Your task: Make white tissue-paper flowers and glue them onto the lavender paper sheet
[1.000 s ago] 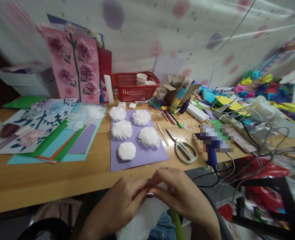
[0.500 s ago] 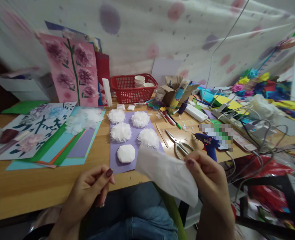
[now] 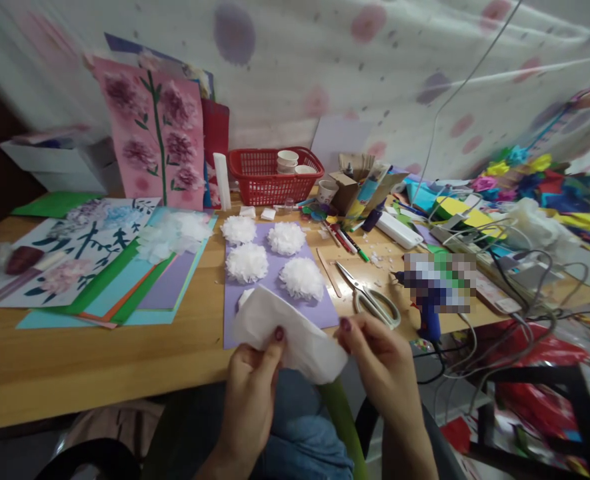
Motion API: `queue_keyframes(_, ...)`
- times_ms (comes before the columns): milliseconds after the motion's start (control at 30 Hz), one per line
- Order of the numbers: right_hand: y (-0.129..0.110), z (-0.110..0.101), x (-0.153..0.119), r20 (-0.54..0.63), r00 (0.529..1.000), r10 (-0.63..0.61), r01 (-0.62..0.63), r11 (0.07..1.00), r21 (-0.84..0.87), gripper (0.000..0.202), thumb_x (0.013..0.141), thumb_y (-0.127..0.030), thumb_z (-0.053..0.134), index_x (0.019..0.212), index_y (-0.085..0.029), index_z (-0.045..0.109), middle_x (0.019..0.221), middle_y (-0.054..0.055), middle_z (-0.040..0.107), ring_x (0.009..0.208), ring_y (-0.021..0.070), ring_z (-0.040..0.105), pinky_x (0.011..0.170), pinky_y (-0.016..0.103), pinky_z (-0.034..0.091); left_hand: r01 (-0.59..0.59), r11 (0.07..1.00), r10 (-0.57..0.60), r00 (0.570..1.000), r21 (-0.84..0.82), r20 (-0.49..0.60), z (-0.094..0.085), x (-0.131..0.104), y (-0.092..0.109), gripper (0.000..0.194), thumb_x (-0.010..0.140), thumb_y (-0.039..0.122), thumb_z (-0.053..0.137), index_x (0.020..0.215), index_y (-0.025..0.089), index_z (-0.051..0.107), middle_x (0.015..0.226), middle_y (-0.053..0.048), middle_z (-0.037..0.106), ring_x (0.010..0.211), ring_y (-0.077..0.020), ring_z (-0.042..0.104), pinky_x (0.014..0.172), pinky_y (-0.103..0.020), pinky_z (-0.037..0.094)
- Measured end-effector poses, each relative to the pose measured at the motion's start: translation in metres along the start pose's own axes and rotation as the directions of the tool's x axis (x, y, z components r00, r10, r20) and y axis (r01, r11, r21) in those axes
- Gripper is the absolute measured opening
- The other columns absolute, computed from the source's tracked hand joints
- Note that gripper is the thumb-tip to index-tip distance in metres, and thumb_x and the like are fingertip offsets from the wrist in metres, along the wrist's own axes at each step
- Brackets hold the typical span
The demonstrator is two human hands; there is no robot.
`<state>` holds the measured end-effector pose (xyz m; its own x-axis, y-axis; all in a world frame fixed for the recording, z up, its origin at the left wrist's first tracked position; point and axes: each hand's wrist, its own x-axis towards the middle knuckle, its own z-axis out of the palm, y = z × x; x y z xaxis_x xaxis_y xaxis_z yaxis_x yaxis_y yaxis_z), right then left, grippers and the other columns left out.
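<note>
A thin white sheet of tissue paper (image 3: 295, 333) hangs over the table's front edge between my hands. My left hand (image 3: 255, 380) pinches its lower edge, thumb on top. At its right end, the fingertips of my right hand (image 3: 375, 353) are closed on the corner. Behind it lies a sheet of purple paper (image 3: 232, 320) bearing several fluffy white paper flowers (image 3: 247, 263). The tissue hides most of a flat white folded piece at the purple sheet's lower left. Scissors (image 3: 369, 297) rest to the right, beside a thin wooden stick (image 3: 329, 272).
A blue glue gun (image 3: 429, 320), partly blurred out, stands at the right edge near tangled cables (image 3: 519, 267). Coloured paper sheets (image 3: 159, 293) and flower pictures (image 3: 179, 140) fill the left. At the back are a red basket (image 3: 255, 190) with paper cups and several markers (image 3: 345, 240).
My left hand has moved right and taken hold of the tissue paper. My right hand has shifted left with it, and the paper now covers most of the flat white piece.
</note>
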<state>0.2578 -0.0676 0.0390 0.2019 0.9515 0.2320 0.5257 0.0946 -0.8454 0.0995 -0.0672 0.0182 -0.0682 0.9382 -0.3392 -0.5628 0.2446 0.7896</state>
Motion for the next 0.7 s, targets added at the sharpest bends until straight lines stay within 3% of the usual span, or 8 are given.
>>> queue_keyframes(67, 0.016, -0.010, 0.012, -0.082, 0.997, -0.015, -0.015, 0.934, -0.356, 0.041, 0.098, -0.051, 0.040, 0.087, -0.019, 0.063, 0.084, 0.007, 0.068, 0.078, 0.0210, 0.064, 0.071, 0.031, 0.051, -0.081, 0.985, 0.085, 0.996, 0.150, -0.016, -0.008, 0.004, 0.005, 0.040, 0.071, 0.048, 0.083, 0.091, 0.014, 0.074, 0.079, -0.005, 0.078, 0.076, -0.0195, 0.071, 0.070, -0.026, 0.055)
queue_keyframes(133, 0.034, -0.019, 0.024, -0.141, 0.990, -0.005, -0.068, 0.858, -0.509, 0.039, 0.093, -0.046, 0.044, 0.101, -0.014, 0.065, 0.103, 0.018, 0.068, 0.095, 0.0307, 0.063, 0.085, 0.044, 0.049, -0.149, 0.947, 0.154, 0.988, 0.284, 0.005, -0.013, 0.007, 0.011, 0.036, 0.075, 0.046, 0.080, 0.094, 0.016, 0.073, 0.078, -0.004, 0.077, 0.074, -0.0194, 0.071, 0.065, -0.024, 0.054)
queue_keyframes(300, 0.063, -0.026, 0.041, -0.098, 0.995, 0.028, -0.089, 0.703, -0.706, 0.042, 0.088, -0.028, 0.042, 0.114, -0.003, 0.063, 0.104, 0.028, 0.066, 0.099, 0.0405, 0.060, 0.091, 0.056, 0.043, -0.305, 0.765, 0.318, 0.945, 0.567, 0.079, -0.019, 0.010, 0.020, 0.029, 0.085, 0.046, 0.069, 0.089, 0.018, 0.071, 0.076, -0.005, 0.073, 0.076, -0.0224, 0.069, 0.067, -0.028, 0.053)
queue_keyframes(433, 0.067, -0.026, 0.052, -0.103, 0.991, 0.082, -0.131, 0.608, -0.783, 0.036, 0.086, -0.028, 0.045, 0.101, -0.002, 0.067, 0.090, 0.031, 0.067, 0.090, 0.0440, 0.062, 0.084, 0.057, 0.044, -0.419, 0.632, 0.427, 0.890, 0.652, 0.158, -0.022, 0.010, 0.023, 0.022, 0.088, 0.038, 0.065, 0.081, 0.018, 0.068, 0.078, -0.006, 0.071, 0.081, -0.0232, 0.069, 0.073, -0.030, 0.052)
queue_keyframes(500, 0.066, -0.029, 0.058, -0.110, 0.988, 0.104, -0.151, 0.603, -0.784, 0.033, 0.085, -0.029, 0.045, 0.091, -0.007, 0.067, 0.085, 0.030, 0.068, 0.087, 0.0435, 0.064, 0.079, 0.055, 0.046, -0.424, 0.664, 0.414, 0.894, 0.615, 0.170, -0.023, 0.010, 0.026, 0.018, 0.089, 0.035, 0.064, 0.082, 0.019, 0.065, 0.079, -0.006, 0.073, 0.079, -0.0220, 0.070, 0.072, -0.028, 0.053)
queue_keyframes(567, 0.062, -0.036, 0.060, -0.095, 0.988, 0.125, -0.153, 0.634, -0.758, 0.028, 0.083, -0.031, 0.044, 0.081, -0.013, 0.066, 0.081, 0.027, 0.069, 0.082, 0.0411, 0.066, 0.075, 0.053, 0.048, -0.400, 0.761, 0.394, 0.910, 0.511, 0.125, -0.022, 0.012, 0.030, 0.018, 0.089, 0.033, 0.065, 0.101, 0.019, 0.062, 0.083, -0.006, 0.075, 0.076, -0.0205, 0.071, 0.070, -0.027, 0.055)
queue_keyframes(633, 0.057, -0.046, 0.058, -0.068, 0.988, 0.139, -0.146, 0.696, -0.703, 0.026, 0.081, -0.037, 0.044, 0.077, -0.018, 0.062, 0.077, 0.022, 0.070, 0.075, 0.0373, 0.068, 0.069, 0.049, 0.051, -0.420, 0.824, 0.429, 0.901, 0.380, 0.067, -0.023, 0.017, 0.034, 0.047, 0.089, 0.030, 0.066, 0.131, 0.021, 0.047, 0.098, -0.008, 0.076, 0.076, -0.0187, 0.073, 0.073, -0.028, 0.056)
queue_keyframes(700, 0.052, -0.055, 0.052, -0.040, 0.989, 0.139, -0.137, 0.808, -0.573, 0.033, 0.080, -0.047, 0.044, 0.085, -0.020, 0.061, 0.078, 0.018, 0.071, 0.070, 0.0335, 0.069, 0.062, 0.045, 0.054, -0.504, 0.805, 0.525, 0.851, 0.313, 0.019, -0.025, 0.024, 0.039, 0.067, 0.088, 0.026, 0.067, 0.145, 0.025, 0.033, 0.115, -0.011, 0.074, 0.082, -0.0179, 0.073, 0.078, -0.028, 0.057)
